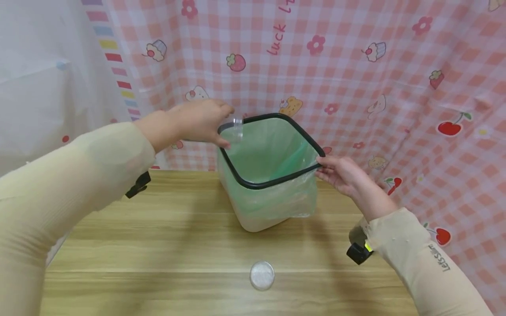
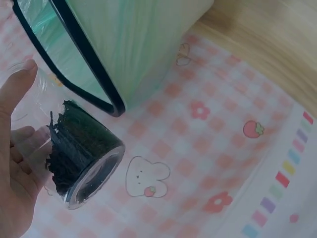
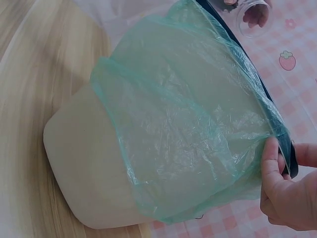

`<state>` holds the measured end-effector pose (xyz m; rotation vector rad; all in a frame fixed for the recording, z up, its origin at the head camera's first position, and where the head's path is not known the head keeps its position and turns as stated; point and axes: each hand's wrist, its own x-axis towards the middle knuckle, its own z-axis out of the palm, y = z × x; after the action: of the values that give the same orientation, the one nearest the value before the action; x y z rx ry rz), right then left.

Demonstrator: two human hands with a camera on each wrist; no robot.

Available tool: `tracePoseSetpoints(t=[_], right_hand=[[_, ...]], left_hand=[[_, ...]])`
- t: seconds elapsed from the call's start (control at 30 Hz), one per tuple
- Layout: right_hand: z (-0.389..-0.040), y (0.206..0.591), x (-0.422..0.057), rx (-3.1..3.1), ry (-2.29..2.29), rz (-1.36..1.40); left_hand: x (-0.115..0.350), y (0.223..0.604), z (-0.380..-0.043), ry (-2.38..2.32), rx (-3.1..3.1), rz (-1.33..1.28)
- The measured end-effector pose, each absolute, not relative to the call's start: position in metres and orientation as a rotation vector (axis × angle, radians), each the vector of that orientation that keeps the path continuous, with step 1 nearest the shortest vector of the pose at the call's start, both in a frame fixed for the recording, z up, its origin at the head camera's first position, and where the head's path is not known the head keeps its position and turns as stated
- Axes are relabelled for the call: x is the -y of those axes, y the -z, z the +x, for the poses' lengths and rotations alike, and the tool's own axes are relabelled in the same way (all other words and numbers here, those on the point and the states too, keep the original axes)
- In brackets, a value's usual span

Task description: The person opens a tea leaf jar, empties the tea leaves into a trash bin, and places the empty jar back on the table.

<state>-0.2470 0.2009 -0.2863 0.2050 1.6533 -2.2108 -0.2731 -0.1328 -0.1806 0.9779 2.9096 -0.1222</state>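
Observation:
My left hand (image 1: 197, 119) grips a clear plastic jar (image 1: 238, 128), tipped sideways with its open mouth over the left rim of a trash bin (image 1: 246, 221). In the left wrist view, dark shredded, leaf-like stuff (image 2: 81, 146) lies toward the jar's base; its kind is unclear. A thin green bag (image 1: 290, 199) lines the bin and hangs over its black rim (image 1: 272, 183). My right hand (image 1: 341, 173) pinches the rim at its right corner, thumb and fingers on either side, as the right wrist view shows. The bin leans over, tilted on the table.
A round clear lid (image 1: 262, 275) lies on the wood-grain table (image 1: 178, 245) in front of the bin. Behind stands a pink checked curtain (image 1: 261, 79) with printed fruit and cakes. Dark wrist devices (image 1: 359, 253) are strapped under both forearms.

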Motion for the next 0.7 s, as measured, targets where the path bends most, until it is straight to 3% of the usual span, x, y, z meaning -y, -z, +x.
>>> tracePoseSetpoints(t=[0.7], right_hand=[[-0.246,0.286,-0.202,-1.594,2.236,0.218]], left_hand=[[0.108,0.177,-0.277,0.417,-2.811,0.98]])
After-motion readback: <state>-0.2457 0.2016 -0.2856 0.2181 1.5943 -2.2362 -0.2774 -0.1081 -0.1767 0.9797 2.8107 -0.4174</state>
